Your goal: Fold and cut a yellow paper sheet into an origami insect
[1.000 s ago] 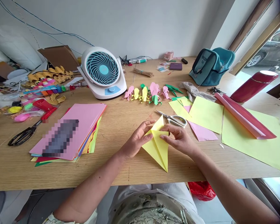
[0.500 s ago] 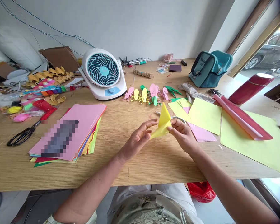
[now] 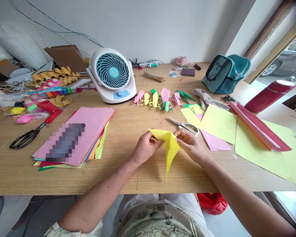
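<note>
One yellow paper [image 3: 171, 147] hangs pinched in our left grip [image 3: 145, 146] and right grip [image 3: 190, 145], near the counter [image 3: 113, 179]'s front edge; we should align folds gently.

Left forearm [image 3: 106, 187] bare, enters at 7 o'clock, runs toward 1 to 2 o'clock; left wrist [image 3: 132, 163] near straight. Left grip [image 3: 146, 146]: left fingers [image 3: 146, 137] curled, left thumb [image 3: 159, 144] directed toward 3 o'clock, pinch closed. Right forearm [image 3: 233, 184] bare, enters at 4 o'clock, runs toward 10 to 11 o'clock. Right grip [image 3: 190, 144]: right thumb [image 3: 182, 144] toward 10 o'clock, pinch closed. Grips near each other, not touching.
</note>
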`<state>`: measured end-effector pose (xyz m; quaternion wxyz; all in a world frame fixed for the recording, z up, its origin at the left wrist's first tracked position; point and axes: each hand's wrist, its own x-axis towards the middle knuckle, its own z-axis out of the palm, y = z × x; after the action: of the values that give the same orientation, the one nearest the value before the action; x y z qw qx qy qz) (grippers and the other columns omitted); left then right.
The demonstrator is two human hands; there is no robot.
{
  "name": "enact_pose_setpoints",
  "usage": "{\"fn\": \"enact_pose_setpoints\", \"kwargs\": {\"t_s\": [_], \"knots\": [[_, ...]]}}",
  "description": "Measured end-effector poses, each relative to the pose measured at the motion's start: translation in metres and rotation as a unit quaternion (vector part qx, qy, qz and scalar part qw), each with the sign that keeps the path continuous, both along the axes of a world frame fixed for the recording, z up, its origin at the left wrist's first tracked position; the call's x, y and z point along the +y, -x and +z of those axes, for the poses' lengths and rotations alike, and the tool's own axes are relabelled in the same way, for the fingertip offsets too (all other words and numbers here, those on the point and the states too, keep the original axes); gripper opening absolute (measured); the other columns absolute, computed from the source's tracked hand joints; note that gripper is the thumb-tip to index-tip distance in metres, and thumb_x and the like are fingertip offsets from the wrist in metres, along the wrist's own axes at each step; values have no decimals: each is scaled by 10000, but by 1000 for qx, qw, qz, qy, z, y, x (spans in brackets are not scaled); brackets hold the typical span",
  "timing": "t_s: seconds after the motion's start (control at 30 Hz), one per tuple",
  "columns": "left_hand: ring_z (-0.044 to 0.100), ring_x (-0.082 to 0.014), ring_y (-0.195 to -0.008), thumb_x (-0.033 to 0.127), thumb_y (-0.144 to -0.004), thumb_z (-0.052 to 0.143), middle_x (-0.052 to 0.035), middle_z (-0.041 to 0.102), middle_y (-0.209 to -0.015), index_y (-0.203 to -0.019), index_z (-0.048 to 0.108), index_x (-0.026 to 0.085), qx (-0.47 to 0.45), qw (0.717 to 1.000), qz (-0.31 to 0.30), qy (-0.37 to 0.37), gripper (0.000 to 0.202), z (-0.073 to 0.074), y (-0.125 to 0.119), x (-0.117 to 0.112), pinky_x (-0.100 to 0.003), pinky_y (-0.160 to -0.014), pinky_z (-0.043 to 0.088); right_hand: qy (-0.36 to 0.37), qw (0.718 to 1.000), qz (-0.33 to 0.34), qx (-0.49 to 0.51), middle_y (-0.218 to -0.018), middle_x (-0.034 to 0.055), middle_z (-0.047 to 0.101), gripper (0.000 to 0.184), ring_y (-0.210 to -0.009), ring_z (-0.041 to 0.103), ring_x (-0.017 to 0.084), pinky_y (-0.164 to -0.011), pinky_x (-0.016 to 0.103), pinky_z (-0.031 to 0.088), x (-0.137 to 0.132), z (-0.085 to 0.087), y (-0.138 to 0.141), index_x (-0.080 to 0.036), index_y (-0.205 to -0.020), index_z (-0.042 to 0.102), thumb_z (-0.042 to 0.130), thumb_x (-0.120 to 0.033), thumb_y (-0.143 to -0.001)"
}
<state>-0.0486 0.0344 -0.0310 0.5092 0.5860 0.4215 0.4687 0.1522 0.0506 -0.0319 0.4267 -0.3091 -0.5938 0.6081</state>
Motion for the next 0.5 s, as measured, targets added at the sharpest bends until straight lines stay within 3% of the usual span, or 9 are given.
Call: {"fn": "enact_pose_setpoints", "kwargs": {"t_s": [0.17,0.3,0.5], "knots": [[663,-190,-930,413,-751,795,-89,689,-1044,-1117,578,149,-68,988,-111,85,501,-4,-1,0,-251,-735,519,5,1000,-1,-5,-774,5,601,330,-666,563,139,-640,296,511,-2,1,3,-229,-840,573,707,-529,-813],[650,-167,-850,450,-788,742,-54,670,-964,-1046,580,158,-48,993,-66,81,422,1,1,-1,-241,-684,516,3,1000,4,-15,-776,5,604,341,-685,568,145,-656,303,521,-4,3,3,-231,-834,567,718,-534,-799],[584,-113,-703,324,-844,661,-6,633,-803,-912,591,163,45,999,-5,2,188,7,8,0,-202,-630,463,74,996,50,8,-829,-3,620,261,-735,593,133,-717,283,530,-4,0,-1,-252,-945,592,622,-506,-893]]}}
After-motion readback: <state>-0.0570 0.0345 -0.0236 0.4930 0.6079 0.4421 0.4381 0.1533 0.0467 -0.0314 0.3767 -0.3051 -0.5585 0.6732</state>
